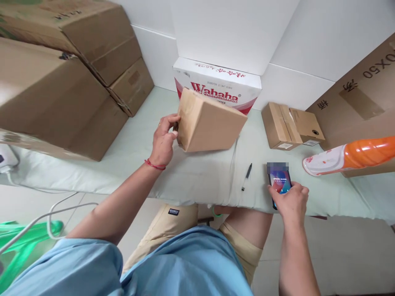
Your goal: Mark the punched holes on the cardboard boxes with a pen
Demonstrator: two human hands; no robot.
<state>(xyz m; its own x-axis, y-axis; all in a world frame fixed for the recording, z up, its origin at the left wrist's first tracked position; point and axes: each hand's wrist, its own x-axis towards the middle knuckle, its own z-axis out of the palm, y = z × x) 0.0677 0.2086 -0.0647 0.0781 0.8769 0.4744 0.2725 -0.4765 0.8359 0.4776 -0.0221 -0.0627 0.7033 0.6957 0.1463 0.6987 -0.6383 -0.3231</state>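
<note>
My left hand (164,139) grips the left end of a small brown cardboard box (210,121), holding it tilted above the pale green covered table (191,176). A red string is tied round that wrist. My right hand (290,201) is closed around a smartphone (279,183) with a lit screen, near the table's front edge. A black pen (247,176) lies on the table between the two hands.
A white and red Wahaha carton (222,82) stands behind the held box. Large brown cartons (55,78) are stacked at left, another (364,94) at right. A small taped box (290,125) and an orange and white bottle (352,156) lie at right. White cables (46,213) hang at left.
</note>
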